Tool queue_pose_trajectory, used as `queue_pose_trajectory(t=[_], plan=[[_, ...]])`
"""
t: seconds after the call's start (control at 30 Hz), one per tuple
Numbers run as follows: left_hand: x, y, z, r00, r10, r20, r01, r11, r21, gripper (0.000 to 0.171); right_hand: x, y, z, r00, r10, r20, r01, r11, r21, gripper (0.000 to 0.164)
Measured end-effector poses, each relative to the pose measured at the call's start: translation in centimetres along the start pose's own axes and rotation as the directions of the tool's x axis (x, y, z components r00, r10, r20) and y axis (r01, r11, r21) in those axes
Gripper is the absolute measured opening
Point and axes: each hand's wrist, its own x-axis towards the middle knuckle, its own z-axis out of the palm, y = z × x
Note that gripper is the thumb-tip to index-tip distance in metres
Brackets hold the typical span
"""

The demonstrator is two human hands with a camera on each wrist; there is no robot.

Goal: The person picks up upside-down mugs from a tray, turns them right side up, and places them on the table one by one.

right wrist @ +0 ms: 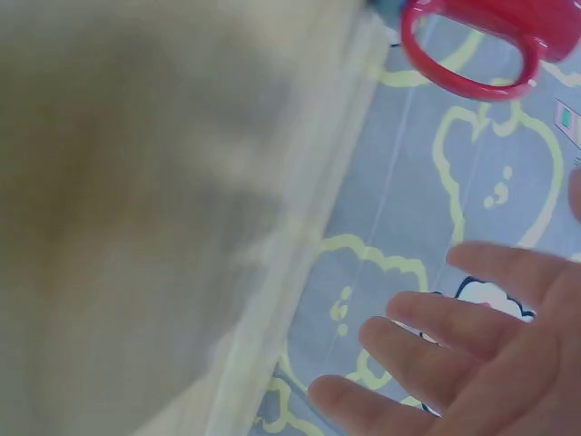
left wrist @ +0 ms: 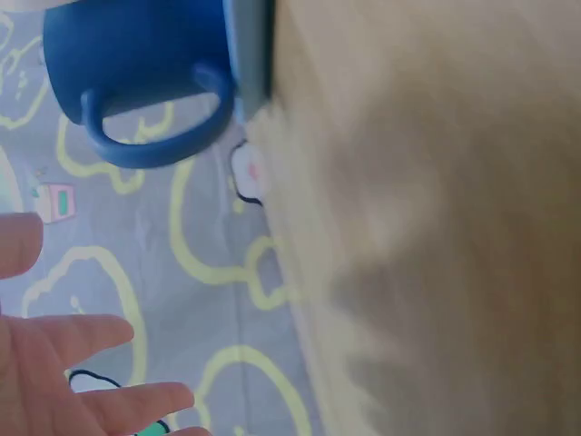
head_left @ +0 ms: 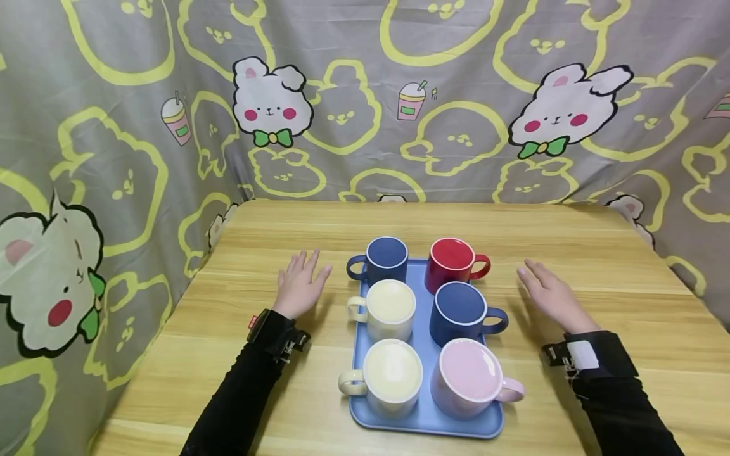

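Observation:
My left hand point(head_left: 299, 285) is held over the table left of the tray, fingers spread and holding nothing. On the other side, my right hand point(head_left: 554, 296) is also empty, its fingers straight. Between them lies a blue tray point(head_left: 422, 354) carrying several mugs. At its far end stand a dark blue mug point(head_left: 386, 261) and a red mug point(head_left: 449, 265). In the middle are a cream mug point(head_left: 390, 310) and another dark blue mug point(head_left: 458, 313). Nearest me are a second cream mug point(head_left: 393, 378) and a pink mug point(head_left: 467, 379). Handles point outward on both sides.
The wooden table point(head_left: 285, 392) extends around the tray on all sides. A grey curtain point(head_left: 353, 114) with yellow outlines and white rabbit faces hangs behind the table and along its left and right sides.

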Motion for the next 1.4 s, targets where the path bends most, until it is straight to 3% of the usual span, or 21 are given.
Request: queue_pose_trajectory(t=[0.17, 0.27, 0.4, 0.53, 0.7, 0.93, 1.1, 1.2, 1.27, 1.4], plan=[[0.3, 1.4, -0.4, 0.997, 0.048, -0.055, -0.05, 0.998, -0.04, 0.059, 0.0, -0.9, -0.9, 0.996, -0.017, -0.086, 0.024, 0.996, 0.081, 0.066], [0.6, 2.4, -0.6, 0.992, 0.09, -0.084, -0.094, 0.995, -0.042, 0.059, 0.5, -1.5, -1.0, 0.997, -0.031, -0.075, 0.038, 0.995, 0.096, 0.066], [0.7, 4.1, -0.9, 0.982, 0.155, -0.105, -0.16, 0.986, -0.041, 0.057, 1.6, -2.0, -0.7, 0.998, -0.067, 0.021, 0.065, 0.995, 0.072, 0.065], [0.4, 5.8, -1.3, 0.971, 0.223, -0.089, -0.226, 0.974, -0.029, 0.056, 2.9, -2.0, 0.0, 0.984, -0.11, 0.139, 0.101, 0.992, 0.071, 0.064], [0.0, 7.0, -1.2, 0.944, 0.328, -0.045, -0.329, 0.944, 0.0, 0.056, 4.5, -1.5, 0.9, 0.955, -0.1, 0.28, 0.045, 0.98, 0.196, 0.063], [0.5, 7.2, -1.1, 0.887, 0.462, 0.019, -0.462, 0.886, 0.031, 0.056, 6.2, -0.5, 1.6, 0.914, -0.083, 0.397, -0.064, 0.937, 0.344, 0.05], [0.3, 6.7, -1.1, 0.872, 0.484, 0.067, -0.487, 0.872, 0.039, 0.056, 6.9, -0.2, 2.7, 0.889, -0.106, 0.446, -0.144, 0.859, 0.492, 0.039], [0.2, 6.6, -1.0, 0.867, 0.489, 0.096, -0.494, 0.869, 0.034, 0.056, 7.1, 0.1, 3.2, 0.895, -0.108, 0.433, -0.179, 0.802, 0.57, 0.028], [0.2, 6.7, -0.9, 0.863, 0.494, 0.105, -0.499, 0.866, 0.031, 0.056, 7.1, 0.3, 3.4, 0.903, -0.098, 0.418, -0.191, 0.781, 0.595, 0.021], [0.2, 7.0, -0.9, 0.861, 0.496, 0.112, -0.501, 0.865, 0.029, 0.057, 7.0, 0.6, 3.4, 0.914, -0.078, 0.398, -0.2, 0.766, 0.611, 0.018]])
